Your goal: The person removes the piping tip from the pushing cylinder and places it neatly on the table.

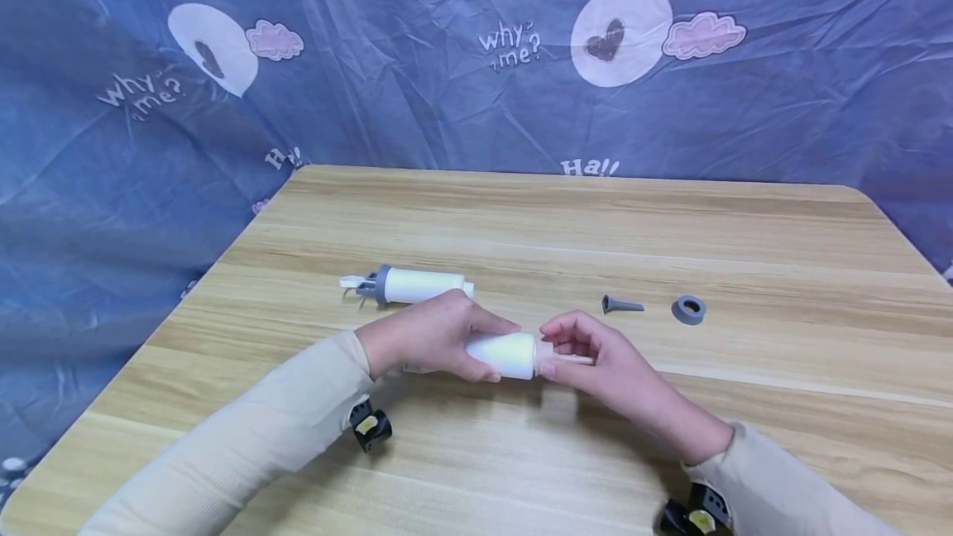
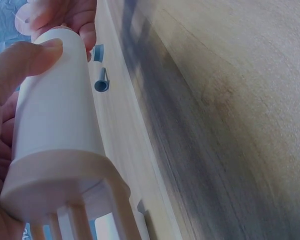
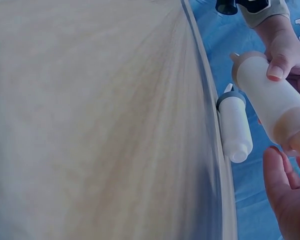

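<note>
My left hand (image 1: 439, 337) grips the white barrel of a piping syringe (image 1: 506, 354), thumb lying along its side. A beige cap with prongs (image 2: 65, 185) covers the rear end of the barrel. At the front end, my right hand (image 1: 596, 358) holds the pale collar (image 3: 292, 129) between thumb and fingers, and a thin pale nozzle (image 1: 573, 359) sticks out past it. The syringe is held sideways above the table. How firmly the right fingertips press on the collar is hard to see.
A second piping syringe with a grey cap (image 1: 424, 285) lies behind the left hand on the wooden table (image 1: 521, 222). A grey nozzle (image 1: 622, 304) and a grey ring (image 1: 689, 309) lie behind the right hand. A blue printed cloth (image 1: 447, 64) hangs behind the table.
</note>
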Demonstrator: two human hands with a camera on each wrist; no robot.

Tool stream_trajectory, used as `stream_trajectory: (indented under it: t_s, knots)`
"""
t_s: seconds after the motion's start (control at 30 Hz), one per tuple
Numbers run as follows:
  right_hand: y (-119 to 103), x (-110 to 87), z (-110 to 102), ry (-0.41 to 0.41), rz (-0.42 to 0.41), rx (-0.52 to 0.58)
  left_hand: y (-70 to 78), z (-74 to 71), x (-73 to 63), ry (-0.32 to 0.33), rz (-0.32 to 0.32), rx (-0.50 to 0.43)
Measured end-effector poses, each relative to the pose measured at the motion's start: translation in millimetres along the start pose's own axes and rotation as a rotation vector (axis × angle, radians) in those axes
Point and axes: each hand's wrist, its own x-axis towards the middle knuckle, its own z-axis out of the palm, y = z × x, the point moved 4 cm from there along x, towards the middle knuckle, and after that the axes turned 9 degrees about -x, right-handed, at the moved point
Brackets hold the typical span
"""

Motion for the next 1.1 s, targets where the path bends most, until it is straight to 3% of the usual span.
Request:
stream_trajectory:
  t_s: [0.23, 0.37, 0.5, 0.7, 1.1]
  knots:
    - [1.4, 0.3, 2.5, -0.085, 0.043, 0.122, 0.2, -0.6, -2.0, 0.003, -0.011, 0.014]
    - [2.2, 0.5, 3.0, -0.110, 0.040, 0.126, 0.9, -2.1, -3.4, 0.006, 0.000, 0.020]
    - [2.2, 0.7, 2.2, -0.078, 0.032, 0.080, 1.5, -2.2, -4.2, 0.008, 0.023, 0.026]
    - [1.3, 1.0, 0.7, 0.004, 0.015, 0.030, 1.0, -2.4, -5.2, 0.012, -0.002, 0.040]
    - [-3.4, -1.3, 1.7, 0.082, -0.138, -0.049, -2.0, -2.5, -5.2, -0.001, -0.039, 0.016]
